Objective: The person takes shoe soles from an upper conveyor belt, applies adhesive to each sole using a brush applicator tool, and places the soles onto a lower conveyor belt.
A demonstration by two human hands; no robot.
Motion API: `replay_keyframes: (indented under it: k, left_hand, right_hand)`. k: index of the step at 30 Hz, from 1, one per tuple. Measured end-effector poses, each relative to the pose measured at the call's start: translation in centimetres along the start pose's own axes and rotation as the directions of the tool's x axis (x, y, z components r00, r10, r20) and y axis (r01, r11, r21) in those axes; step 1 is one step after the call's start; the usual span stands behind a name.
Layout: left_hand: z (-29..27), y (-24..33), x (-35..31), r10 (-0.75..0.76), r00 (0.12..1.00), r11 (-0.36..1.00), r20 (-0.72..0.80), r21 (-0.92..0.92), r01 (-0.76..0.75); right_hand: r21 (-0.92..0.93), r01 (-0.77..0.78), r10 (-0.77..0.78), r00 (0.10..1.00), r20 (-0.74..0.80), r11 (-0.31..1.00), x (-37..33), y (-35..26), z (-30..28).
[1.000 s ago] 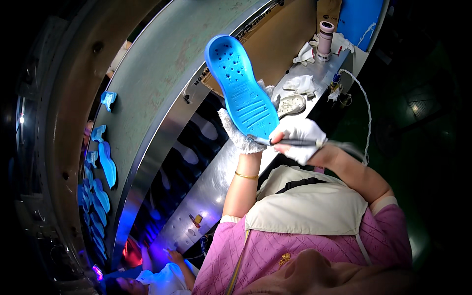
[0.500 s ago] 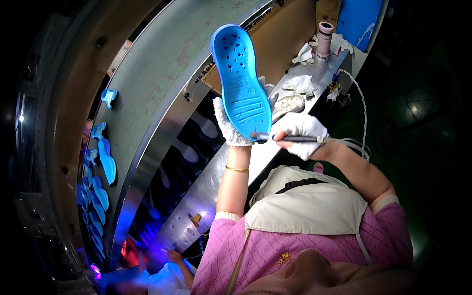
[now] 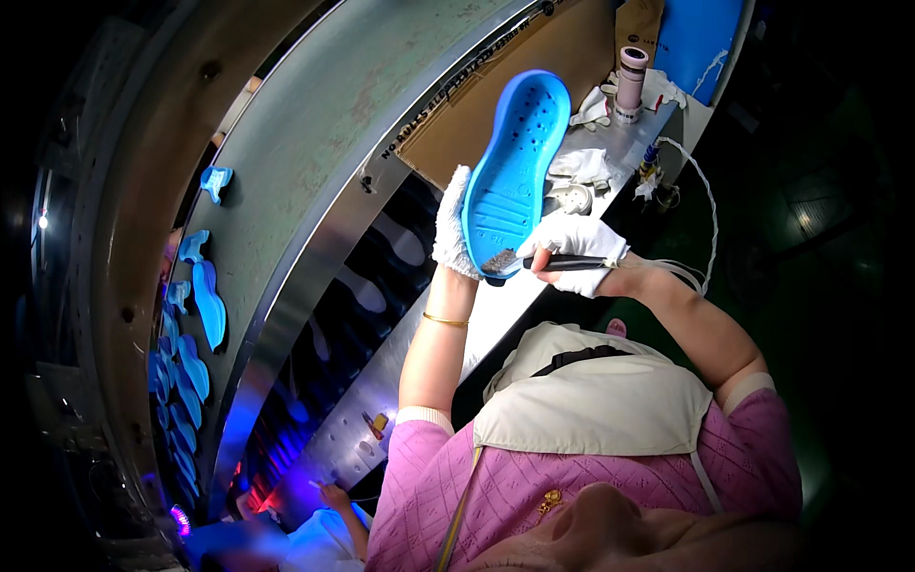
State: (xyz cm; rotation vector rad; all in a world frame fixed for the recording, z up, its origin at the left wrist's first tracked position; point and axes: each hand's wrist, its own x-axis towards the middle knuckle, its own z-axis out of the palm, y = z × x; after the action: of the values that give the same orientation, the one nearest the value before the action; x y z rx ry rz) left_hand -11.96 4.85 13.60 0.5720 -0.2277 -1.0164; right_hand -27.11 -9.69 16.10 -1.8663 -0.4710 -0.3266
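Note:
My left hand (image 3: 452, 229), in a white knit glove, grips a blue shoe sole (image 3: 519, 162) by its left edge and heel. The sole stands tilted with its hollow inner face toward me, holes at the toe part and ridges toward the heel. In my right hand (image 3: 583, 246), gloved in white with bare fingertips showing, is a black-handled brush (image 3: 572, 263). Its bristles touch the inside of the heel. A thin pale tube (image 3: 681, 272) trails from the handle. Behind the right hand a white perforated shoe (image 3: 574, 198) is partly hidden.
A curved green-grey conveyor belt (image 3: 315, 105) carries several blue pieces (image 3: 210, 310) at left. Cardboard (image 3: 457, 138), a pink bottle (image 3: 631, 84) and white gloves (image 3: 581, 166) lie beyond my hands. Pale soles (image 3: 362, 291) show beneath the belt. Another person's hand (image 3: 334, 496) is at lower left.
The sole has swung to the right and tilted, its toe end now leaning right. My right hand has shifted slightly, with the bristles still at the heel. The blue pieces on the belt have shifted a little.

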Motion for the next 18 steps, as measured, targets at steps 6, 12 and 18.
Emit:
replay_keyframes:
  k: [6, 12, 18]
  left_hand:
    - [0.7, 0.1, -0.3, -0.178, 0.965, 0.972, -0.191, 0.120, 0.203]
    - [1.1, -0.6, -0.4, -0.227, 0.916, 0.933, -0.331, 0.195, 0.302]
    - [1.6, 0.0, -0.6, -0.313, 0.914, 0.879, -0.257, 0.287, 0.382]
  right_hand:
    - [0.037, -0.294, 0.279, 0.933, 0.227, 0.955, 0.7, 0.0, -1.5]
    - [0.124, -0.297, 0.263, 0.935, 0.237, 0.947, 0.9, -0.8, -3.2]
    - [-0.065, -0.355, 0.354, 0.865, 0.356, 0.933, 0.8, 0.0, -4.8]
